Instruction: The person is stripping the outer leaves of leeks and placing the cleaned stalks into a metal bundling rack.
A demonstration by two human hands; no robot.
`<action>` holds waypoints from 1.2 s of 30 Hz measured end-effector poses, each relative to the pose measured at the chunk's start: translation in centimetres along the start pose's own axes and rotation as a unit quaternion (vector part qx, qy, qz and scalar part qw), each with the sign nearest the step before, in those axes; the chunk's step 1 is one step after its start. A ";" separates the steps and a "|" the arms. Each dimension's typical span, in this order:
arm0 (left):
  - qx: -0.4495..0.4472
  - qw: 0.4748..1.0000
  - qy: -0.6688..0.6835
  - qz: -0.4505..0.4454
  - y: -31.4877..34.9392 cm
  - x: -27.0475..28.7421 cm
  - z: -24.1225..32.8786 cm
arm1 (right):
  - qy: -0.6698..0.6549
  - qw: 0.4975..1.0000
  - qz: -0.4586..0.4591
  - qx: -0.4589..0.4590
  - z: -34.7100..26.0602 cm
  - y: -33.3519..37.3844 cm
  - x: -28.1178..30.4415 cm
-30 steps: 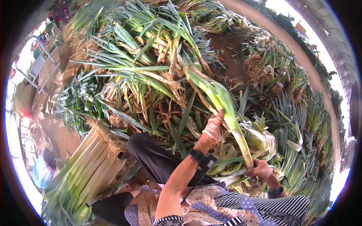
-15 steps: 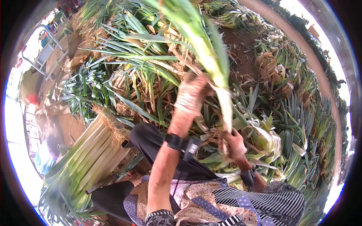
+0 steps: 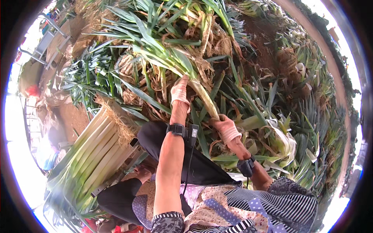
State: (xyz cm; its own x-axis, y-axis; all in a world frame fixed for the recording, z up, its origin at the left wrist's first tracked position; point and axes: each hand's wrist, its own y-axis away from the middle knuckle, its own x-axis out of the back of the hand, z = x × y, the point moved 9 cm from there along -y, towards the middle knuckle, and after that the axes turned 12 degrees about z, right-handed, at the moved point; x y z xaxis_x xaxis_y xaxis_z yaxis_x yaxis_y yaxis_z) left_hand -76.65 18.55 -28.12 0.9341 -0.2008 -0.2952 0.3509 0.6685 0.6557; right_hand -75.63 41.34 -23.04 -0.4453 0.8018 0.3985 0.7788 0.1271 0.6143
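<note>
A leek [image 3: 204, 96] slants between my two hands, its green leaves fanning toward the upper left and its stalk brownish and dirty. My left hand [image 3: 180, 94], wrapped in a pale band, is closed round it where the leaves begin. Lower down, my right hand [image 3: 225, 127] grips the stalk's bottom end, and its fingers hide the roots. Behind the held leek lies a heap of untrimmed leeks [image 3: 165, 79] with dry brown leaves and stringy roots. Peeled pale leaves [image 3: 285, 143] lie beyond my right wrist.
Trimmed leeks [image 3: 91, 149] with white stalks are stacked at my left, roots toward my knee [image 3: 152, 136]. A metal-framed cart [image 3: 46, 44] stands at the far left. More leek leaves [image 3: 311, 108] cover the right side, bounded by a curving brown strip [image 3: 330, 66].
The stalk between my hands was pale and its leaves pointed up; now it is browner and tilts left. Whether it is the same leek I cannot tell. My right hand has moved up and left.
</note>
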 end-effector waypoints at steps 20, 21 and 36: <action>0.095 0.994 0.032 -0.042 0.8 -1.2 -0.7 | -0.077 0.997 -0.024 -0.018 -1.1 1.6 5.6; 0.132 0.983 0.077 -0.102 0.6 -1.7 -0.9 | -0.074 0.997 -0.030 -0.018 -1.0 2.6 5.7; 0.146 0.878 -0.357 -0.283 7.1 -3.6 -7.5 | -0.193 0.972 -0.106 -0.082 -0.8 2.8 5.6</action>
State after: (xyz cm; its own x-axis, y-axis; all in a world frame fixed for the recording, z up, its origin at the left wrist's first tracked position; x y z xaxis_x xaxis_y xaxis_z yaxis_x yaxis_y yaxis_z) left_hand -78.07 29.37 -27.63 0.3718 -0.9088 -0.1891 0.6766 0.1258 0.7255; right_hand -76.31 45.69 -18.54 -0.3645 0.9311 -0.0152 0.5924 0.2445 0.7676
